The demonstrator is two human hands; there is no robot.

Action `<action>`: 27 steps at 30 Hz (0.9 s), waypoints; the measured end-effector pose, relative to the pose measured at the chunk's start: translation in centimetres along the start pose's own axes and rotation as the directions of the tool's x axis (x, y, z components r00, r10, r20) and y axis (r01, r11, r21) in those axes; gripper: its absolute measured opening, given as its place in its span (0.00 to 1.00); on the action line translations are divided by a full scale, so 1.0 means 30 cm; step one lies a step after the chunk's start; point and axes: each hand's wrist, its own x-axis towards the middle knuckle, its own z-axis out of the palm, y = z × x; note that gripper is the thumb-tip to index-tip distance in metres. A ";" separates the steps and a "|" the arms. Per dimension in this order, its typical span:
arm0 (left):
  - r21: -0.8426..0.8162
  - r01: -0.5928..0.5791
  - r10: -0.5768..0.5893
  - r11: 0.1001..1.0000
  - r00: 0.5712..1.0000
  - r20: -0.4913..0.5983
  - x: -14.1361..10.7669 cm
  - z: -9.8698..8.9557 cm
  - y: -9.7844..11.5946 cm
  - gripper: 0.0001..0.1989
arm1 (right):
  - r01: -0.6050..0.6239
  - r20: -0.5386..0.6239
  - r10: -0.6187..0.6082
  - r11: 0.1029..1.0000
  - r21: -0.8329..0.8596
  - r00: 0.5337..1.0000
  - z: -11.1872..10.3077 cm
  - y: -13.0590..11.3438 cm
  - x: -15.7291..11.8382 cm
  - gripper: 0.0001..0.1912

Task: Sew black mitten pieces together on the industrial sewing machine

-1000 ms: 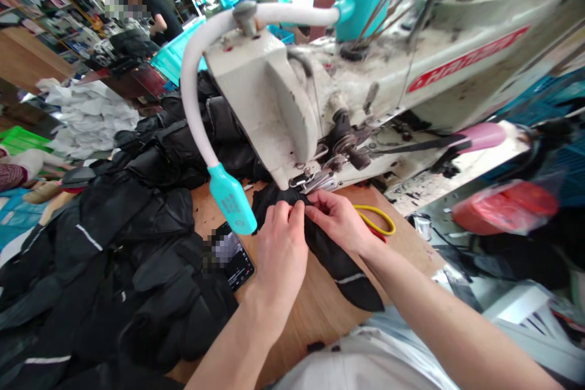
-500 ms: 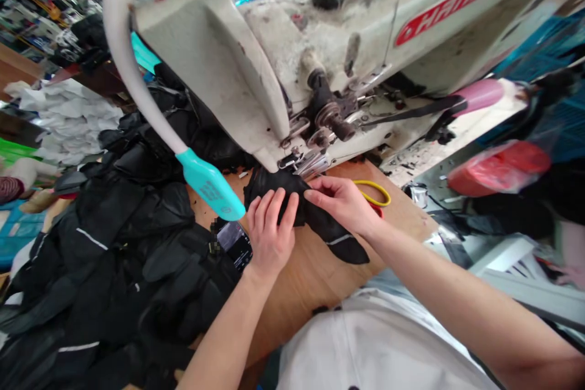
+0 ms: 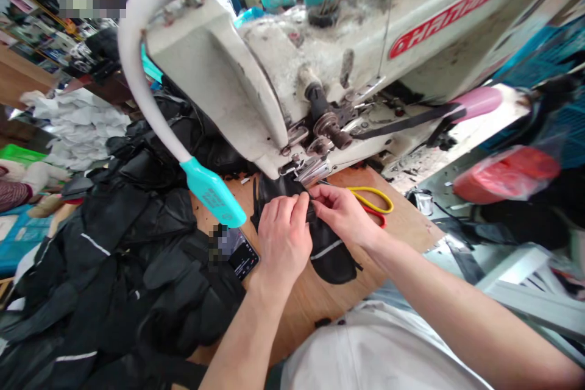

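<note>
A piece of black fabric (image 3: 331, 260) with a pale stripe lies on the wooden sewing table (image 3: 292, 317), its far end under the presser foot area of a sewing machine (image 3: 205, 55). My left hand (image 3: 286, 237) rests on the fabric with its fingers drawn together, gripping the fabric near its edge. Close beside it, my right hand (image 3: 342, 213) pinches the same edge between thumb and fingers. The fingertips of both hands nearly meet just in front of the metal guide (image 3: 314, 172). The needle itself is hard to make out.
Scissors with yellow and red handles (image 3: 375, 200) lie right of my right hand. A turquoise-headed lamp (image 3: 214, 195) hangs at the left, above a phone (image 3: 244, 256). Black garments (image 3: 91, 292) are heaped on the left. A pink-covered part (image 3: 478, 103) sticks out at right.
My left hand has gone from lying with spread fingers to gripping, and moved right toward my right hand. The fabric's near end has swung left and down. The camera view has shifted slightly.
</note>
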 end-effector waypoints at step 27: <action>-0.017 -0.332 0.327 0.943 0.937 -0.118 -0.039 0.028 -0.159 0.18 | -0.166 0.057 0.161 0.980 0.110 0.985 -0.019 -0.002 -0.064 0.20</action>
